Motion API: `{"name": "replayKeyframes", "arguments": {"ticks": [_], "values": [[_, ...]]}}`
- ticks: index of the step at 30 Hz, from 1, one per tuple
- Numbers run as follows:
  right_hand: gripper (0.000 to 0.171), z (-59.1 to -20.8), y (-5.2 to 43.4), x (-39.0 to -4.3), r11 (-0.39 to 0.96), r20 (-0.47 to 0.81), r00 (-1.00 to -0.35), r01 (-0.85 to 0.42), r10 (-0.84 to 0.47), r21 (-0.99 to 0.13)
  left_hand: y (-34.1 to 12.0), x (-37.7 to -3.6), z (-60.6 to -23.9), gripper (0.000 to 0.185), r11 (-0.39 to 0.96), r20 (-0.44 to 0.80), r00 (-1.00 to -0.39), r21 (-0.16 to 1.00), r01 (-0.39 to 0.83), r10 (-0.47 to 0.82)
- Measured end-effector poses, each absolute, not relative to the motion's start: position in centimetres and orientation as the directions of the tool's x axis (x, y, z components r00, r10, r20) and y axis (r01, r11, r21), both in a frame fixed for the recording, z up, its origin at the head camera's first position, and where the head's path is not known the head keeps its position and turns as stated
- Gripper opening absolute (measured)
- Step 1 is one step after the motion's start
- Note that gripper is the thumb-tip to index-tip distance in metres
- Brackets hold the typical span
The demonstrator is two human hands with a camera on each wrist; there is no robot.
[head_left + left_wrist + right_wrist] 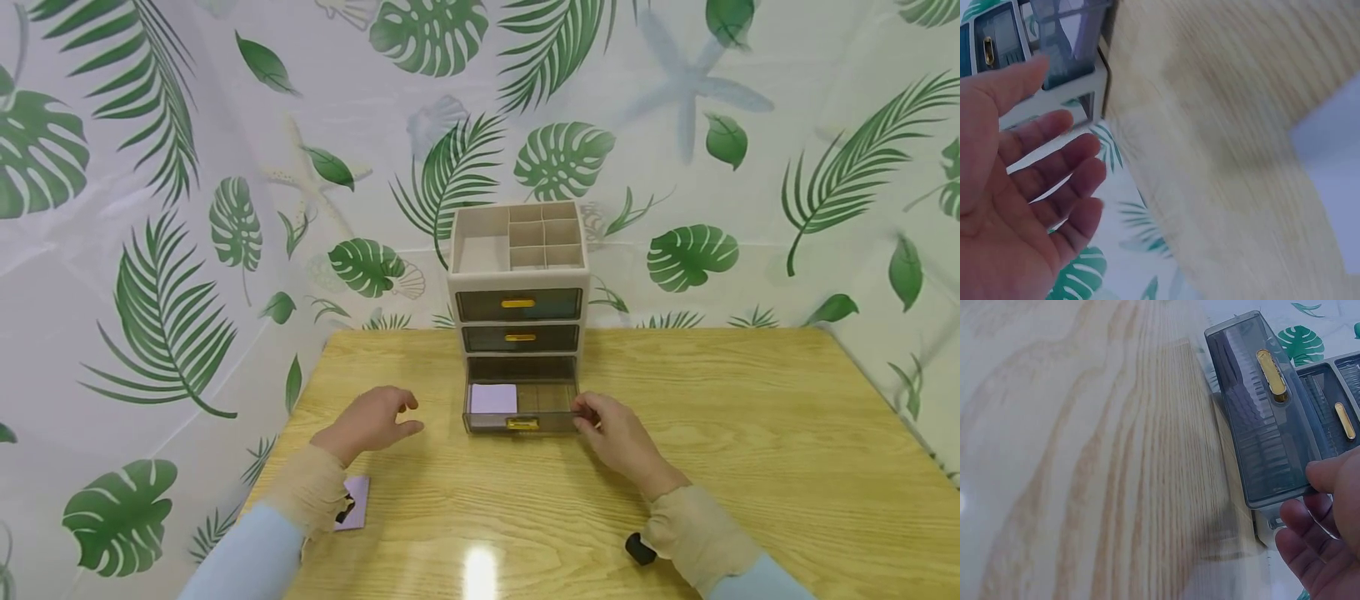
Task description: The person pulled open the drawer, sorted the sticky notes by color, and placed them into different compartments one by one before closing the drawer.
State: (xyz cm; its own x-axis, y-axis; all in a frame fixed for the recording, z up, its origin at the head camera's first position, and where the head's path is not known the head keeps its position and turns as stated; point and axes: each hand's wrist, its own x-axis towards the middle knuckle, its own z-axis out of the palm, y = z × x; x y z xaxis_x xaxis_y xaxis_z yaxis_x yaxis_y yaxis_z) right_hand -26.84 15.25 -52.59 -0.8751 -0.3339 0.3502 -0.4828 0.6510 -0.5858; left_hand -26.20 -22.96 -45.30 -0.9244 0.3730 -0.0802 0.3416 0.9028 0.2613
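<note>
At the organizer's (517, 283) open bottom drawer (521, 407), right hand (617, 437) pinches its corner, steadying it; left hand (370, 421) hovers beside, fingers (1054, 162) loosely spread.

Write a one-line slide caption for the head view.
Right hand grips the open bottom smoky plastic drawer holding a lilac paper pad; left hand hovers open over the wooden table.

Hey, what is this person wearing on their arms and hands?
Both hands are bare, the left hand and the right hand. Each forearm has a light blue sleeve ending in a beige ribbed cuff at the wrist. A small black device sits under the right wrist.
</note>
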Motion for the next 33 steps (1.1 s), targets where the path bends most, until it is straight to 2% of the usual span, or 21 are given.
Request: {"name": "replayKeyframes", "arguments": {"ticks": [9,15,24,33], "values": [[0.012,-52.8,15.3,-26.8,0.645,0.344,-0.879,-0.476,-0.330,-0.598,-26.9,-23.7,-46.9,0.047,0.919,-0.204,-0.928,0.310,0.242,0.313],[0.012,-52.8,15.3,-26.8,0.644,0.342,-0.882,-0.470,-0.323,-0.603,-28.2,-22.6,-47.6,0.047,0.925,-0.242,-0.933,0.336,0.178,0.268],[0.014,-52.8,15.2,-27.0,0.646,0.352,-0.878,-0.478,-0.324,-0.596,-29.4,-20.7,-48.5,0.061,0.936,-0.326,-0.915,0.327,0.129,0.240],[0.014,-52.9,15.2,-27.0,0.645,0.335,-0.886,-0.463,-0.320,-0.608,-29.9,-19.8,-49.6,0.065,0.931,-0.294,-0.912,0.310,0.193,0.287]]}}
